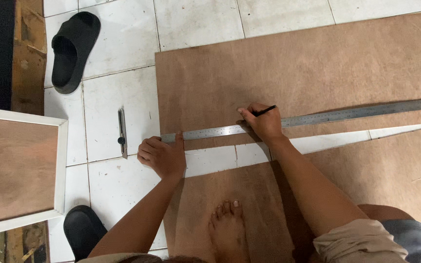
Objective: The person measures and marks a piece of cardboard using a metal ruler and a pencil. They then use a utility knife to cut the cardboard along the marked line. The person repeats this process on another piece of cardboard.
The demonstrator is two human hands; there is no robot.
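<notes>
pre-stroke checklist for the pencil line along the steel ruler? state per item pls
1. Left hand pressing the steel ruler at its near end: ok.
2. Ruler lies flat across the upper plywood sheet, near its lower edge: ok.
3. Right hand holds the pencil at the ruler's edge: ok.
4. Ruler's far end held: not ok, nothing on it in view.
5. Ruler on a mark: cannot tell.
6. Utility knife on the tiles, clear of both hands: ok.

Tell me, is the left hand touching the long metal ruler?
Touching. The head view shows the left hand pressing its thumb down on the end of the metal ruler that lies across the plywood sheet.
</notes>
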